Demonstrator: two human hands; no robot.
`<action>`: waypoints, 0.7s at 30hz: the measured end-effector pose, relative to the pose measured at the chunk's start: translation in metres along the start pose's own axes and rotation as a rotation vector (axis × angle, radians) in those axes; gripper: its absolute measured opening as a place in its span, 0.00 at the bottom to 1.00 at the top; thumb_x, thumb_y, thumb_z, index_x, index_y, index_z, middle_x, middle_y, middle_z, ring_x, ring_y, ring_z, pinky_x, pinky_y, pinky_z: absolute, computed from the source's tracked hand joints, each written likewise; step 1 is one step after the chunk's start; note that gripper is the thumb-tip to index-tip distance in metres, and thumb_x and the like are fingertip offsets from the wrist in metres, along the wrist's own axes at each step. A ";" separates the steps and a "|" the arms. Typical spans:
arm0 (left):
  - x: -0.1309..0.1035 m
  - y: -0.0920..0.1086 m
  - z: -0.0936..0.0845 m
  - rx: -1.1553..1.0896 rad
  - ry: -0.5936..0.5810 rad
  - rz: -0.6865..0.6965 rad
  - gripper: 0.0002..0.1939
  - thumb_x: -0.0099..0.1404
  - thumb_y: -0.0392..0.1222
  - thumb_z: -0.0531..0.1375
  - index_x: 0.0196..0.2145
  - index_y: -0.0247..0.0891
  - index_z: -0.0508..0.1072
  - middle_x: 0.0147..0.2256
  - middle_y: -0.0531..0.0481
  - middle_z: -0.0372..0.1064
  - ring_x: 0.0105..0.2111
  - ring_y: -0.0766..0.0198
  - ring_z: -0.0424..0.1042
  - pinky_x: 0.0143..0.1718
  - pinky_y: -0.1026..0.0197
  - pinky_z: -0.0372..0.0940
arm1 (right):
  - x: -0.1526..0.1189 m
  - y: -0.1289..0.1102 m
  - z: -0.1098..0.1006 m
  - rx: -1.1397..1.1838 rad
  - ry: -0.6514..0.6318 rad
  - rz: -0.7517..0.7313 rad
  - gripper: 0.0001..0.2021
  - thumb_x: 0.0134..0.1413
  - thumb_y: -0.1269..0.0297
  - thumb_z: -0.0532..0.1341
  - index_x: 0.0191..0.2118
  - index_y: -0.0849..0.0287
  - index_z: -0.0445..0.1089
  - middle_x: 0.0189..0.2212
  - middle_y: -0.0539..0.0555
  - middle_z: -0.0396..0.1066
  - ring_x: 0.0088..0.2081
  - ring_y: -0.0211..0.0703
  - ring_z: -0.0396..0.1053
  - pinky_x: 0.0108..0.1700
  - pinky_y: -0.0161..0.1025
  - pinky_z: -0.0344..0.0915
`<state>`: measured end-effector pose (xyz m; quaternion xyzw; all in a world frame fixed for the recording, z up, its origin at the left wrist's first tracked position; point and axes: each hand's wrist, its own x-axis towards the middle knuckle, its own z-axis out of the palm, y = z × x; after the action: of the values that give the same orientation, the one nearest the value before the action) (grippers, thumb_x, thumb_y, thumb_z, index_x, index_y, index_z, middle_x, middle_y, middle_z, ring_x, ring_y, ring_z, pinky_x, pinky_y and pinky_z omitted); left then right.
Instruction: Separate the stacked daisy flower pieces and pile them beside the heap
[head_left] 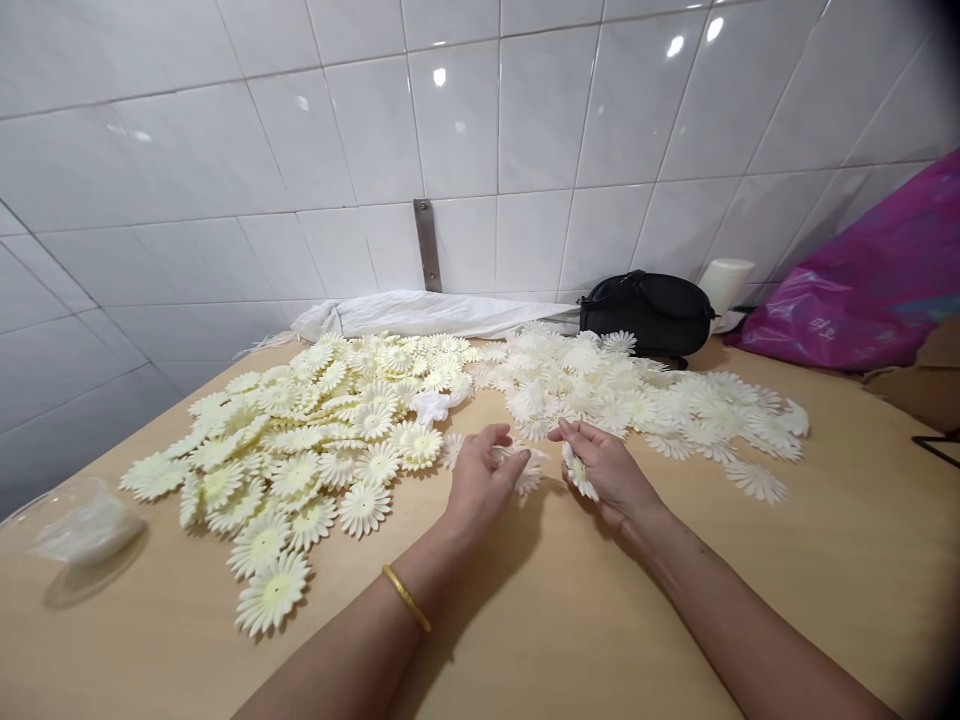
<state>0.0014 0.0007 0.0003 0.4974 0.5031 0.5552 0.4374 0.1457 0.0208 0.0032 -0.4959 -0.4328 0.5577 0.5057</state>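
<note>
My left hand (484, 478), with a gold bangle (406, 598) on its wrist, curls its thumb and fingers around a thin white daisy-shaped petal piece (531, 476), partly hidden behind the thumb. Close beside it on the right, my right hand (611, 478) pinches a daisy flower piece (579, 472) with a yellowish centre, tilted edgewise. Both hands are just above the tabletop. Left of them spreads a heap of pale yellow-centred daisy pieces (296, 470), some stacked. Thinner, whiter petal pieces (592, 385) lie in a second heap behind and to the right.
A clear plastic container (90, 530) with whitish contents stands at the left edge of the wooden table (615, 620). Along the tiled wall lie a white cloth or bag (442, 312), a black case (649, 312) and a white cylinder (726, 285). A purple plastic bag (855, 280) is at the right.
</note>
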 end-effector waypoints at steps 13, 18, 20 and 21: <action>-0.026 0.006 0.018 0.349 -0.203 0.280 0.08 0.55 0.44 0.56 0.29 0.37 0.69 0.29 0.48 0.65 0.35 0.60 0.60 0.35 0.60 0.56 | -0.007 0.007 0.008 -0.242 0.098 -0.368 0.17 0.47 0.47 0.54 0.28 0.59 0.64 0.14 0.43 0.51 0.17 0.32 0.49 0.19 0.31 0.49; -0.017 0.005 0.016 -0.031 -0.213 0.015 0.08 0.54 0.40 0.55 0.21 0.35 0.63 0.18 0.56 0.54 0.20 0.71 0.53 0.23 0.66 0.50 | -0.008 0.003 0.007 0.036 -0.098 -0.161 0.18 0.45 0.47 0.57 0.32 0.59 0.65 0.19 0.46 0.59 0.20 0.33 0.57 0.23 0.32 0.55; -0.013 0.005 0.013 -0.092 -0.172 -0.018 0.09 0.53 0.40 0.56 0.20 0.35 0.61 0.17 0.57 0.53 0.18 0.73 0.51 0.21 0.67 0.48 | -0.010 0.000 0.006 0.089 -0.195 -0.070 0.16 0.42 0.50 0.61 0.31 0.59 0.65 0.20 0.46 0.61 0.21 0.32 0.57 0.23 0.31 0.55; -0.011 0.005 0.012 -0.101 -0.152 -0.019 0.10 0.53 0.40 0.57 0.19 0.35 0.60 0.17 0.57 0.52 0.18 0.73 0.50 0.21 0.67 0.48 | -0.010 -0.001 0.006 0.099 -0.232 -0.038 0.16 0.40 0.52 0.63 0.31 0.59 0.65 0.20 0.45 0.61 0.20 0.31 0.57 0.23 0.31 0.55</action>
<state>0.0148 -0.0094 0.0044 0.5106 0.4446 0.5363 0.5040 0.1398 0.0109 0.0062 -0.3944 -0.4697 0.6221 0.4865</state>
